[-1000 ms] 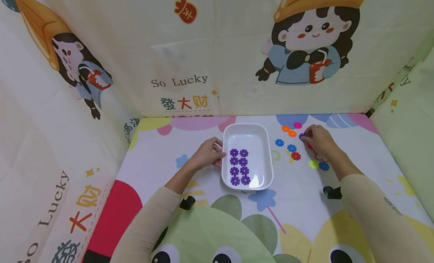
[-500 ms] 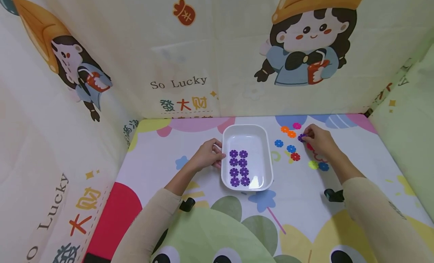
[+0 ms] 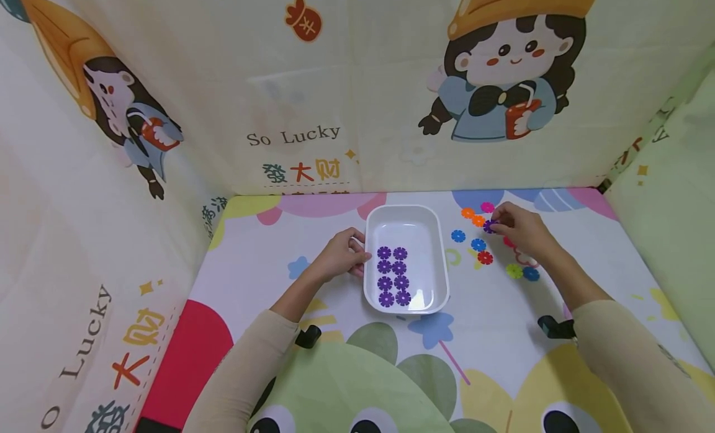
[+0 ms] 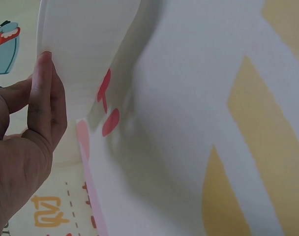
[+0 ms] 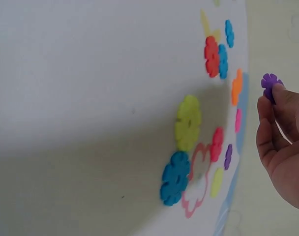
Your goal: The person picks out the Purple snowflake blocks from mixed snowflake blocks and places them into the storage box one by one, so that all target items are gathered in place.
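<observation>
My left hand (image 3: pixel 344 254) grips the left rim of a white plastic tray (image 3: pixel 430 259); the left wrist view has its fingers against the tray's outer wall (image 4: pixel 85 44). Inside, purple flower-shaped discs (image 3: pixel 401 267) lie in two columns on the left half of the floor. Between thumb and forefinger, my right hand (image 3: pixel 522 229) pinches another purple flower-shaped disc (image 5: pixel 270 86), raised above the table in the right wrist view. Around that hand lie loose discs: orange (image 3: pixel 467 213), pink (image 3: pixel 488 207), blue (image 3: pixel 478 244), red (image 3: pixel 485 257) and yellow-green (image 3: pixel 514 271).
A further purple disc (image 5: pixel 228 157) and a second yellow disc (image 5: pixel 217 182) show on the table in the right wrist view. The printed tabletop (image 3: pixel 346 209) ends at a hanging cloth (image 3: pixel 385 110) behind, with more cloth at both sides.
My right hand has moved slightly left with the purple disc, and its forearm has shifted right. The left hand stays at the tray, whose discs have not moved.
</observation>
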`<state>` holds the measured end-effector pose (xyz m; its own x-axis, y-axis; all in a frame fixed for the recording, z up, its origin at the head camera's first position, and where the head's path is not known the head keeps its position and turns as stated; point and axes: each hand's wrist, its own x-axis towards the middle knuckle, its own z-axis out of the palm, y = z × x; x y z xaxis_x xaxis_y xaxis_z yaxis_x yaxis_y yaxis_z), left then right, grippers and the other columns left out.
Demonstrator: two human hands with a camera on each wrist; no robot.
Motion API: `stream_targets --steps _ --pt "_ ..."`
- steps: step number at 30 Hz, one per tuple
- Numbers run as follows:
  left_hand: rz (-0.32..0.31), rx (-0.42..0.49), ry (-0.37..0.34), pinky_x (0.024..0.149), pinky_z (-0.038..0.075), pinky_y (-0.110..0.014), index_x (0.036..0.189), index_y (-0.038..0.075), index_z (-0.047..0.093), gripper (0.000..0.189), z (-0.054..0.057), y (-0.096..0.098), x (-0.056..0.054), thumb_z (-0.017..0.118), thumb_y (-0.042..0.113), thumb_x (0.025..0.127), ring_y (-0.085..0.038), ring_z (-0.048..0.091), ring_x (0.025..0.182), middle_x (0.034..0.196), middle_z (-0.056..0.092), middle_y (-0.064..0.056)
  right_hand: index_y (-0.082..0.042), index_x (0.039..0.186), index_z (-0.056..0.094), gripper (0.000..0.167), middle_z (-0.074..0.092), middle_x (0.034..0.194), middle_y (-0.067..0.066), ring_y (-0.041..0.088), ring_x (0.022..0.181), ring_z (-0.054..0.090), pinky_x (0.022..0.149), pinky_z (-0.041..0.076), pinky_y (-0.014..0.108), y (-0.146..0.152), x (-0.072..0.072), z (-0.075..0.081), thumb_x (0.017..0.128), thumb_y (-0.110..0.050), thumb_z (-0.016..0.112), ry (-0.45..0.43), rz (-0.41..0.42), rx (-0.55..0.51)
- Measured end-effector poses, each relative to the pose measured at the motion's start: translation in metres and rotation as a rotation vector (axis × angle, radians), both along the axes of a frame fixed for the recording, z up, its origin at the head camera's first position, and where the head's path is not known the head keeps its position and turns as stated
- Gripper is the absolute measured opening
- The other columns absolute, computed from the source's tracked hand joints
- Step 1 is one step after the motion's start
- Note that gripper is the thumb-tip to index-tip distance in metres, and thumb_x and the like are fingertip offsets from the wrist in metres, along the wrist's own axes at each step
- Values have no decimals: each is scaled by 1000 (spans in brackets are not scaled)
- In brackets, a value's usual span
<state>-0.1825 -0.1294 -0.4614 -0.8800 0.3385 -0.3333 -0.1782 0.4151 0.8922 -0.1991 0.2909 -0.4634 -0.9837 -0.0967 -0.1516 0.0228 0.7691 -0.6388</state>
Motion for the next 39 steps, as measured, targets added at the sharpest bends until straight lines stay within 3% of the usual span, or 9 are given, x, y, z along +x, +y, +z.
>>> stream_targets --steps 8,15,23,28,39 --pt "6 0 -2 63 69 -39 128 2 52 37 0 0 0 71 5 97 -19 71 63 100 64 -15 -5 120 58 22 69 117 20 38 112 66 99 61 55 -21 5 17 100 -10 67 48 107 -15" --pt "-3 3 -3 63 69 -39 128 2 52 36 0 1 -1 71 5 97 -19 71 64 100 63 -14 -10 117 62 21 72 115 13 32 107 70 95 63 50 -44 14 33 99 -15 71 117 186 -34" --pt "-2 7 -7 64 69 -40 128 2 52 37 0 0 -1 70 5 97 -19 71 64 101 63 -15 -12 111 66 17 73 107 5 23 101 71 92 66 45 -74 21 43 96 -11 74 160 315 -88" --pt "2 5 -5 67 69 -45 129 2 52 37 2 -1 0 71 5 97 -19 71 64 101 64 -15 -15 105 67 16 75 101 -1 18 94 71 86 66 36 -89 26 44 94 -7 75 198 402 -95" --pt "2 0 -5 65 69 -42 128 2 52 37 3 0 1 71 5 97 -19 71 64 100 64 -15 -18 104 69 16 73 99 -3 18 99 71 87 67 33 -121 30 41 94 -5 74 75 559 -87"
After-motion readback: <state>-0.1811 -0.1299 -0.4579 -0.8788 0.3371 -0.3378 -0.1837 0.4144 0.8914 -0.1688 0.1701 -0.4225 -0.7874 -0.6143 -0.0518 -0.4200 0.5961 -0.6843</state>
